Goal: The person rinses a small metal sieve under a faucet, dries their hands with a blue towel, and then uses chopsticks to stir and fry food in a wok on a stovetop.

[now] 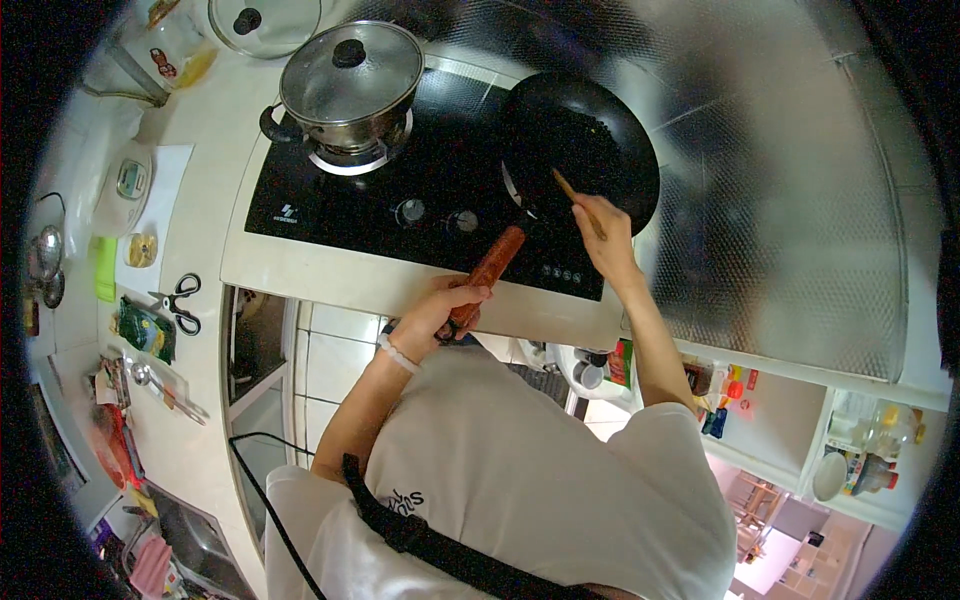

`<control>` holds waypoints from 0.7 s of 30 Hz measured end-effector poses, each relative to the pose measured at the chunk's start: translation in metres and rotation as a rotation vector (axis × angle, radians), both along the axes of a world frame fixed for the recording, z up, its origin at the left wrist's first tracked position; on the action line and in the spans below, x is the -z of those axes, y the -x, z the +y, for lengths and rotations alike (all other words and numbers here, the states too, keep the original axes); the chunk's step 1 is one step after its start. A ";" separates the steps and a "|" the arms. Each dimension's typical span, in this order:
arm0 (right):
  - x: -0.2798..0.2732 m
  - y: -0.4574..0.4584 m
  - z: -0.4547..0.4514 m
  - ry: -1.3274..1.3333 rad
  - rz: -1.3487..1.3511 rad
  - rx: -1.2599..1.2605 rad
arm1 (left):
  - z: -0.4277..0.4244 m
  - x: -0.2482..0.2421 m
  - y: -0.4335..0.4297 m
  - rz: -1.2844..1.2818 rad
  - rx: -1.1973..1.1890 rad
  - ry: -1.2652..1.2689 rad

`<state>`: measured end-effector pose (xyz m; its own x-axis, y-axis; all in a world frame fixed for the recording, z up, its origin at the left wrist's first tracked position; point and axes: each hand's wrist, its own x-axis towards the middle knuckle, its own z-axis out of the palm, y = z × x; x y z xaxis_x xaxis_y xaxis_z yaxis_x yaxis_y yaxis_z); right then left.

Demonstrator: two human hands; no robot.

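Note:
My left hand (435, 315) is closed around the reddish-brown wooden handle (493, 264) of a black wok (636, 169). The wok rests on the right side of a black glass gas cooktop (341, 202). In my right hand (611, 236) is a slim wooden utensil (564, 184), slanting over the near side of the wok; its type is unclear. Small dark bits of food (596, 135) lie towards the far side of the wok, hard to make out against the black surface.
A lidded steel pot (352, 82) stands on the left burner. Along the left counter lie scissors (180, 304), a green packet (146, 330), a ladle (165, 390) and a kitchen scale (124, 191). A sink (199, 536) is at lower left. Foil-like sheeting (780, 225) borders the right.

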<state>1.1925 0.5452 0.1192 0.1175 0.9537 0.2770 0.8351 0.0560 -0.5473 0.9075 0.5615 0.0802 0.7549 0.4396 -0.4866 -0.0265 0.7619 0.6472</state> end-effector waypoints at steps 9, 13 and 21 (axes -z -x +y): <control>-0.002 -0.004 -0.015 0.003 -0.202 -0.009 | 0.002 -0.003 0.002 -0.002 -0.017 0.001; 0.004 -0.009 0.005 -0.008 -0.217 0.012 | 0.002 0.000 0.000 -0.036 -0.010 -0.018; -0.002 0.009 -0.006 -0.023 -0.168 -0.039 | 0.006 0.000 0.003 -0.020 0.028 0.014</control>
